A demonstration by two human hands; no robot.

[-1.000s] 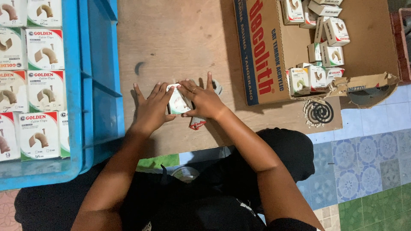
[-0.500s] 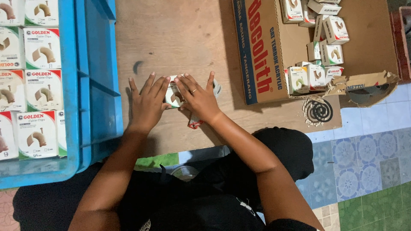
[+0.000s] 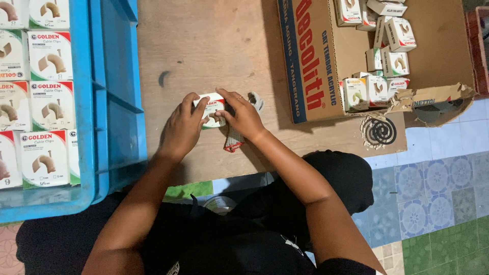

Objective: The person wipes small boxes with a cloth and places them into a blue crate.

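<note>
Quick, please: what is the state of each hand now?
Left hand: closed on the small white cardboard box.
Right hand: closed on the same box.

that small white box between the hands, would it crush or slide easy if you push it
The small white box looks like thin printed card, so it would probably dent under a firm squeeze. The left hand and right hand cover most of it, so it is likely light. Its flat faces on the bare wooden board suggest it would slide, not roll.
</note>
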